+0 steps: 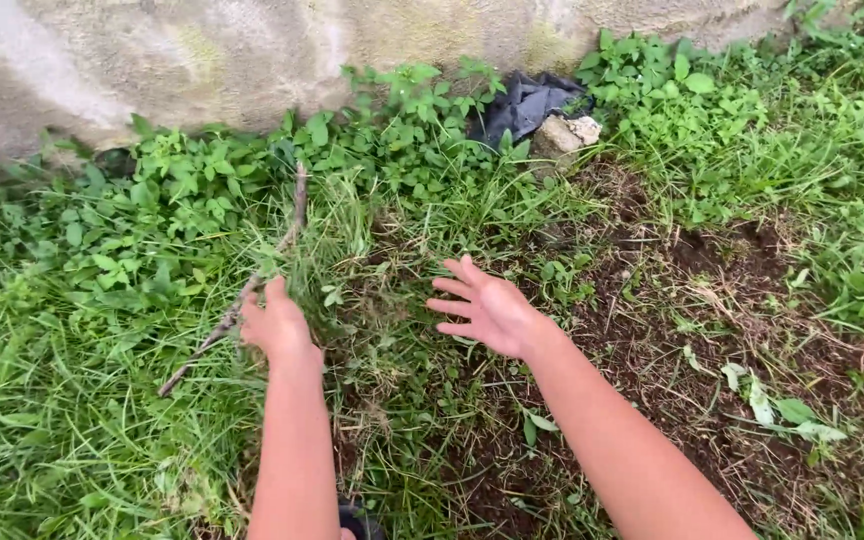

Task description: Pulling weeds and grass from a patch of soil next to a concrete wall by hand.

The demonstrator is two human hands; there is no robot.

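Note:
My left hand [274, 325] is closed around a thin brown stick [252, 282] that slants from lower left to upper right over the grass. My right hand [487, 308] hovers with fingers spread, palm toward the left, above a tuft of long grass [372, 290] at the edge of a bare soil patch [692, 330]. Nothing is in the right hand. The two hands are about a hand's width apart, with the grass tuft between them.
A stained concrete wall [202, 60] runs along the top. A pale stone [564, 135] and a dark crumpled sheet [527, 102] lie at its base. Leafy weeds [182, 190] crowd the wall; thick grass [42, 400] fills the left.

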